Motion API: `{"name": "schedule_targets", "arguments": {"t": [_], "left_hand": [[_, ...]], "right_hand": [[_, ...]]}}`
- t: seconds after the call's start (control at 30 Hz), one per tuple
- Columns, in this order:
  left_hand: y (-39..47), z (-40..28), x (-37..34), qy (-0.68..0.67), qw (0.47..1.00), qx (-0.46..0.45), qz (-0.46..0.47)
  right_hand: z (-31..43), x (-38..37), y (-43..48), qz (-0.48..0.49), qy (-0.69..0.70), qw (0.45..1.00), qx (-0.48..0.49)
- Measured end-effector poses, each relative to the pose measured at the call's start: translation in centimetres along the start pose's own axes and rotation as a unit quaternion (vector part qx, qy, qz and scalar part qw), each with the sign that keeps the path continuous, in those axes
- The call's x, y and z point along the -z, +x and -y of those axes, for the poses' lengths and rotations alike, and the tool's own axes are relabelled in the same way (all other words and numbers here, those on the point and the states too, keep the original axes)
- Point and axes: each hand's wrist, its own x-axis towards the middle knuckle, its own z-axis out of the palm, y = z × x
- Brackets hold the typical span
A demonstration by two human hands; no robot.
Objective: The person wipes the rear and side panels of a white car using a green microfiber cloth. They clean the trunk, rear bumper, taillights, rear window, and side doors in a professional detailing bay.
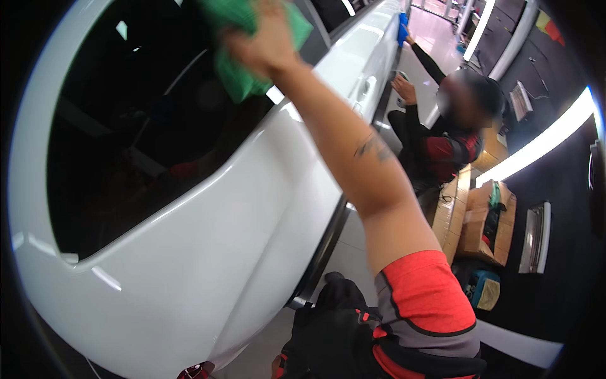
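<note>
My right hand [267,45] presses a green cloth [234,78] against the dark rear side window [137,142] of a white car. Motion blurs the fingers and part of the cloth. That bare arm stretches up across the view from a short red and grey sleeve. Beneath the arm curves the white rear body panel [208,246], with light reflections on its paint. My left hand is out of view; only a sliver of skin beside a red-trimmed sleeve shows at the bottom edge.
A co-worker [445,142] is low beside the car, one hand holding a blue cloth [403,29] against its side. An open cardboard box [473,227], a teal container [485,289] and wall lamps [535,237] line the right. A dark side step [326,241] runs below the body.
</note>
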Motion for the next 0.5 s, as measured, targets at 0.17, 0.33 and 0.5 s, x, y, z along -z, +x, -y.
{"name": "schedule_targets", "arguments": {"t": [0.17, 0.33, 0.5], "left_hand": [[0.4, -3.3, 0.1, -0.03, 0.999, 0.01, -0.044], [0.9, -5.6, -0.2, -0.037, 0.998, 0.017, -0.047], [0.1, -6.3, 0.0, -0.058, 0.996, 0.045, -0.055]], "right_hand": [[7.2, 1.0, 1.9, 0.088, -0.187, 0.978, -0.006], [17.9, 1.4, -1.5, 0.287, 0.06, 0.889, 0.352], [4.7, -0.6, 13.4, 0.011, -0.078, 0.972, 0.221]]}}
